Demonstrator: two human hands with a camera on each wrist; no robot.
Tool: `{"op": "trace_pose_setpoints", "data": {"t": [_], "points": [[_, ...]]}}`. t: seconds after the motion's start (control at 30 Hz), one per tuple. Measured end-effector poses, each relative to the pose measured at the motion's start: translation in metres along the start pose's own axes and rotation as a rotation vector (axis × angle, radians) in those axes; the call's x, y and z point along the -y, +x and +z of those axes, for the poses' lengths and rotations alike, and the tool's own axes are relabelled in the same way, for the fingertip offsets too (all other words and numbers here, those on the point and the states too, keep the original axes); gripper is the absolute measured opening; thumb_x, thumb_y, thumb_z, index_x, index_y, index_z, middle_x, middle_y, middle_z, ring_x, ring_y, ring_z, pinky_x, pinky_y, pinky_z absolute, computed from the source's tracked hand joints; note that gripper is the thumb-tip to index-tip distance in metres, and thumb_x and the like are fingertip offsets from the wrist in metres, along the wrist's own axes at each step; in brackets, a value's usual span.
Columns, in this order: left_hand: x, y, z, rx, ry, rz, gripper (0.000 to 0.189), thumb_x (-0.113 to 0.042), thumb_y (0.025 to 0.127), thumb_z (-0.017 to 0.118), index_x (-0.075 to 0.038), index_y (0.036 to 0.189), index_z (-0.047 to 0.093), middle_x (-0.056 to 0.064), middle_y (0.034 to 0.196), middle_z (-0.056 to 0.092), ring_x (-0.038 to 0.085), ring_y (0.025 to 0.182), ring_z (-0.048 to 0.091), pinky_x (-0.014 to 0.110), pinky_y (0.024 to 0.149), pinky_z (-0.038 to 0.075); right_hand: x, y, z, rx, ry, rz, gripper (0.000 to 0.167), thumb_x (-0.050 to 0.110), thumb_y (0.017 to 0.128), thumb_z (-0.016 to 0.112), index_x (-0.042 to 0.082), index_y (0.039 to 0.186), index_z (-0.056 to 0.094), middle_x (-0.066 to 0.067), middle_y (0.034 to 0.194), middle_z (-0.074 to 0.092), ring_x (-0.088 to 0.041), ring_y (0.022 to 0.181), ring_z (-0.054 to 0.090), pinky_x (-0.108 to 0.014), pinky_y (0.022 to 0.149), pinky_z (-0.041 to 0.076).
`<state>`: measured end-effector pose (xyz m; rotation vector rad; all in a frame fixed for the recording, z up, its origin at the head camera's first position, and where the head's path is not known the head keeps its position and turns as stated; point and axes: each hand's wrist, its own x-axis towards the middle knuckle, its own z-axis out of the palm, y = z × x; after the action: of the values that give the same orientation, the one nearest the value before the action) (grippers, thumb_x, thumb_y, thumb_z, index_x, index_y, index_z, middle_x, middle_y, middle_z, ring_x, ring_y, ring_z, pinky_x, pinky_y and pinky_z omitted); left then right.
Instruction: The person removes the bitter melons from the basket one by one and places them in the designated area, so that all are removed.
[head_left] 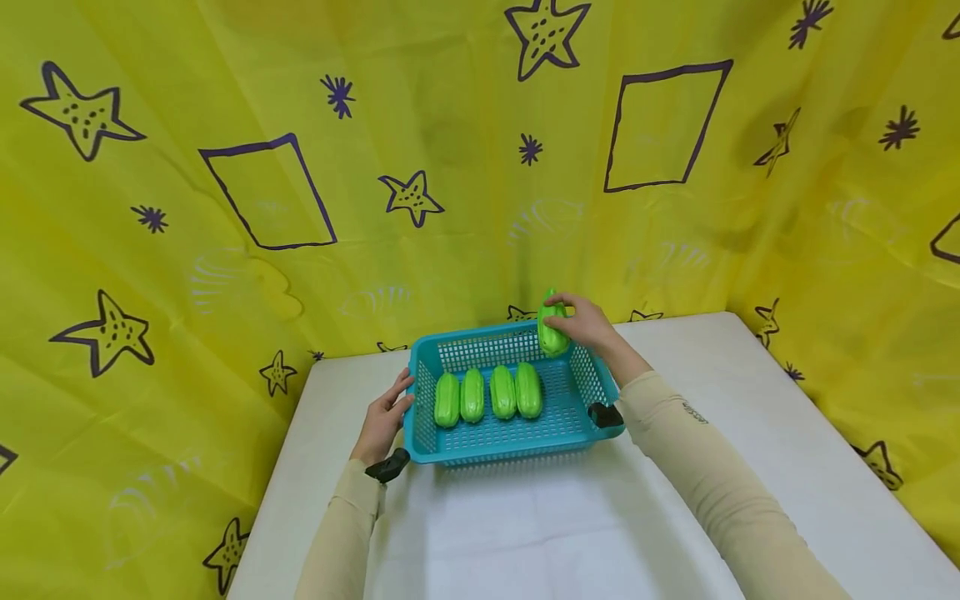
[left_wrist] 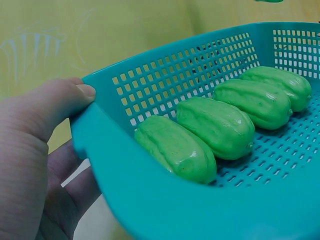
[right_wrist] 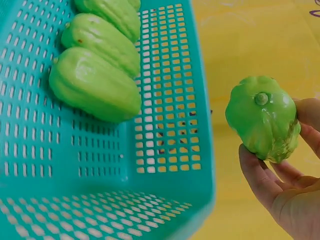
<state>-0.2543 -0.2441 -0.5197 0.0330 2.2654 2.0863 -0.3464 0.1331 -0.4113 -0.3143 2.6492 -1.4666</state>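
A turquoise plastic basket (head_left: 498,446) with lattice walls stands on the white table. Several glossy green ribbed fruits (head_left: 502,392), oblong and papaya-like, lie side by side in its left and middle part. My left hand (head_left: 384,417) grips the basket's left edge; in the left wrist view the thumb rests on the rim and the fingers are outside, below it. Above the basket's back right corner, my right hand (head_left: 585,322) holds another green ribbed fruit (right_wrist: 262,117) between thumb and fingers. That fruit's round nub faces the right wrist camera.
A yellow curtain (head_left: 465,108) with dark star and frame drawings hangs behind and at both sides of the white table (head_left: 495,533). Black wrist straps (head_left: 387,466) sit at both cuffs. The right one overlaps the basket's front right corner in the head view.
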Motion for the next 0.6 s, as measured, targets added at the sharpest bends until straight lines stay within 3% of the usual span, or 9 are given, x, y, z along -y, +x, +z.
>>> {"op": "trace_pose_setpoints", "data": {"t": [0.23, 0.47, 0.6], "points": [[-0.022, -0.007, 0.002, 0.047, -0.026, -0.028, 0.049, -0.013, 0.104, 0.049, -0.004, 0.150, 0.037, -0.006, 0.160, 0.023, 0.019, 0.147, 0.018, 0.046, 0.110, 0.034, -0.006, -0.008, -0.016, 0.005, 0.047, -0.022, 0.046, 0.022, 0.099, 0.059, 0.005, 0.140, 0.049, -0.024, 0.149, 0.038, -0.042, 0.126, 0.045, -0.046, 0.089, 0.050], [-0.026, -0.009, 0.004, 0.036, -0.014, -0.045, 0.050, -0.016, 0.104, 0.050, -0.006, 0.151, 0.037, -0.007, 0.160, 0.022, 0.020, 0.148, 0.017, 0.044, 0.110, 0.036, -0.025, -0.012, -0.031, 0.033, 0.105, 0.019, 0.052, 0.022, 0.098, 0.060, 0.003, 0.143, 0.044, -0.027, 0.147, 0.036, -0.042, 0.119, 0.050, -0.041, 0.087, 0.050], [-0.016, -0.005, 0.002, 0.023, -0.025, -0.047, 0.049, -0.016, 0.104, 0.050, -0.007, 0.150, 0.038, -0.008, 0.160, 0.023, 0.021, 0.148, 0.015, 0.046, 0.110, 0.034, -0.040, -0.017, -0.041, -0.005, 0.105, 0.055, 0.052, 0.022, 0.098, 0.061, 0.003, 0.144, 0.044, -0.027, 0.148, 0.034, -0.041, 0.123, 0.045, -0.045, 0.092, 0.049]]}}
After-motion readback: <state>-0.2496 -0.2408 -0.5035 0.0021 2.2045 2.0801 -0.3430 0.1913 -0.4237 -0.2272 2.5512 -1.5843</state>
